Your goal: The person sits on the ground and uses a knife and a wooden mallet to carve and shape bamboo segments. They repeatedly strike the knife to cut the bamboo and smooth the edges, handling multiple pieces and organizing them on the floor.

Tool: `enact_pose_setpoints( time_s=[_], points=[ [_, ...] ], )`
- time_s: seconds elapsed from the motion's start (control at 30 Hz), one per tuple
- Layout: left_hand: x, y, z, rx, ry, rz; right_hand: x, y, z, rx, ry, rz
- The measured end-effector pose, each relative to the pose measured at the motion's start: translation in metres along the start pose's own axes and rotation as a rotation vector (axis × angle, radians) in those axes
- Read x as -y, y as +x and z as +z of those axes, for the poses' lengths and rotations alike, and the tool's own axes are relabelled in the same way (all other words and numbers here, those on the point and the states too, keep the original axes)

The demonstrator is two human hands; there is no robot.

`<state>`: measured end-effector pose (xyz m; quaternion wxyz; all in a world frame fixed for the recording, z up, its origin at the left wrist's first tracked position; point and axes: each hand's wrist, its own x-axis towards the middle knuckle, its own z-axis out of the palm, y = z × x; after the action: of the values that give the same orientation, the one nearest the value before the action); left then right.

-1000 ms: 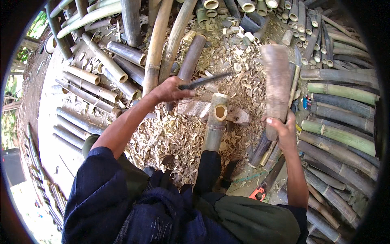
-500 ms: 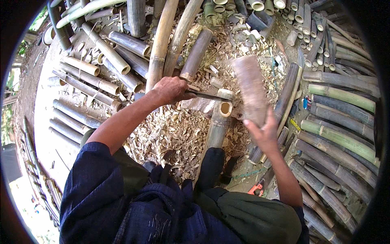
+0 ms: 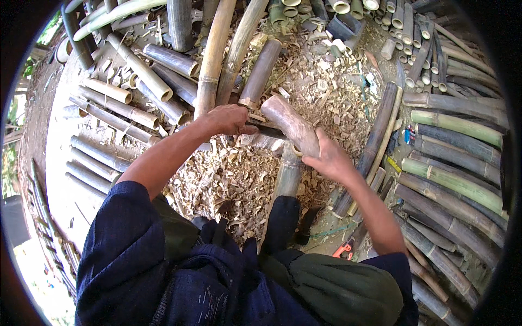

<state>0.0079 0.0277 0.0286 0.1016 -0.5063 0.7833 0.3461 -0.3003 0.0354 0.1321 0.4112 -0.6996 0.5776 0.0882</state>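
Note:
My left hand (image 3: 231, 119) is closed round the handle of a knife, whose dark blade (image 3: 267, 131) points right across the end of a bamboo pole (image 3: 288, 176). In my right hand (image 3: 330, 155) is a thick, short wooden club (image 3: 291, 122), gripped by its lower right end. The club lies slantwise over the blade and hides its tip and most of the pole's cut opening. Below its end, the pole runs down toward my dark-clad foot (image 3: 285, 212). Whether the club touches the blade cannot be made out.
Wood chips (image 3: 217, 179) cover the ground around the pole. Cut bamboo lengths (image 3: 454, 168) lie stacked at the right, with more (image 3: 122, 111) at the left. Two long poles (image 3: 216, 54) lean in from the top. An orange-handled tool (image 3: 343, 250) lies near my right knee.
My right hand has swung the wooden club left and down, from right of the pole to over the blade. My left hand stays nearly in place on the knife.

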Motion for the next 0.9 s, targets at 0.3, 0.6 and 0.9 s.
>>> enact_pose_setpoints(
  time_s=[0.3, 0.6, 0.9],
  points=[
    [-0.041, -0.070, 0.056, -0.660, 0.109, 0.269, -0.026, -0.024, -0.046, -0.100, 0.762, -0.006],
    [-0.046, -0.060, 0.047, -0.148, 0.138, -0.184, -0.047, -0.027, -0.026, -0.211, -0.174, -0.470],
    [-0.042, -0.054, 0.049, -0.124, 0.174, -0.152, -0.077, 0.017, -0.007, -0.183, -0.802, -1.094]
  ],
)
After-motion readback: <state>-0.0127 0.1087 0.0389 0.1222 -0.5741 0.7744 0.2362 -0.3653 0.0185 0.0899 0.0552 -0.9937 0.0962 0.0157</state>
